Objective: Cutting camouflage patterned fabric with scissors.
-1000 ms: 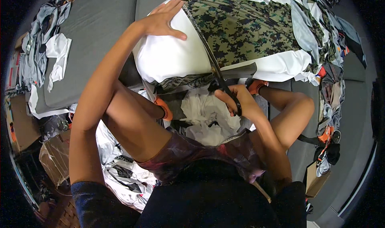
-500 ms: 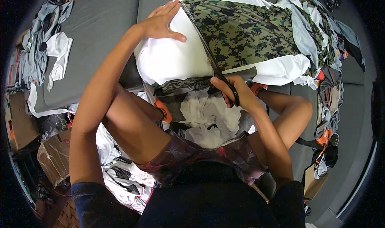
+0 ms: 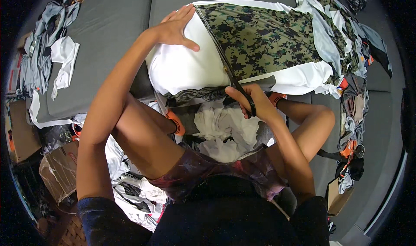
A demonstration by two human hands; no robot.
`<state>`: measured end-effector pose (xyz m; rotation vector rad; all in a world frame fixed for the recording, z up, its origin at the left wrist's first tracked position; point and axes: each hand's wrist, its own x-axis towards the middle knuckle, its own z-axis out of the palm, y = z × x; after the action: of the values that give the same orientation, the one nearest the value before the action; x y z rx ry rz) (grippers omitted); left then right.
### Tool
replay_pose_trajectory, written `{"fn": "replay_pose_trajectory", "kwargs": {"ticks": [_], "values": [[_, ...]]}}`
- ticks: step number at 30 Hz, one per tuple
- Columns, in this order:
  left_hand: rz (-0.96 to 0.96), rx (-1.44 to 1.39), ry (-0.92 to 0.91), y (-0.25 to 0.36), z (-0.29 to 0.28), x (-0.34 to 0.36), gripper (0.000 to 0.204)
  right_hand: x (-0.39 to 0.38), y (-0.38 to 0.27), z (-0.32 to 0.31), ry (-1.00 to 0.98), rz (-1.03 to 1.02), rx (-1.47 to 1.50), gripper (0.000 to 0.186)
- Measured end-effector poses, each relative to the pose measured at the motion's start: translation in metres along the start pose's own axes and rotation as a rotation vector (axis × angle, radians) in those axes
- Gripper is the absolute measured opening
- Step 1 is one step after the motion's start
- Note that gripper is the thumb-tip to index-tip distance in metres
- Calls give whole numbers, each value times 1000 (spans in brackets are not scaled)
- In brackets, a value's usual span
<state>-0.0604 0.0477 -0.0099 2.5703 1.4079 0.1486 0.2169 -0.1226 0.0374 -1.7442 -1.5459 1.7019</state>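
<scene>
A fabric sheet lies over a raised pad, with a white section [image 3: 182, 68] at the left and a green digital-camouflage section [image 3: 260, 38] at the right, a narrow dark strip between them. My left hand [image 3: 175, 31] lies with fingers spread on the upper part of the white section. My right hand [image 3: 255, 101] grips black scissors [image 3: 232, 76] at the lower end of that strip, their long blades lying along it toward the upper left. Where the blade tips end is hard to make out.
Grey cushions [image 3: 99, 29] carry clothing heaps at left [image 3: 39, 59] and right [image 3: 355, 107]. My bent legs flank pale crumpled scraps [image 3: 225, 129]. Cardboard boxes [image 3: 58, 170] stand at lower left, another [image 3: 338, 198] at lower right. More white fabric [image 3: 134, 189] lies beside my left thigh.
The scissors and my right hand have moved up and slightly left along the strip. My left hand stays spread on the white section, slightly lower in the picture along with the fabric.
</scene>
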Motion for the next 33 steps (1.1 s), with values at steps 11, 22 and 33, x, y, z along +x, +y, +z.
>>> {"fn": "replay_pose_trajectory", "kwargs": {"ticks": [11,22,33], "values": [[-27,-3,-11,1,5,4,118,-7,1,-6,-51,-43,5,54],[-109,-7,23,6,8,5,116,17,-8,-4,-23,7,34,56],[-98,-1,40,3,11,5,115,20,-14,-2,-10,24,-3,58]]}}
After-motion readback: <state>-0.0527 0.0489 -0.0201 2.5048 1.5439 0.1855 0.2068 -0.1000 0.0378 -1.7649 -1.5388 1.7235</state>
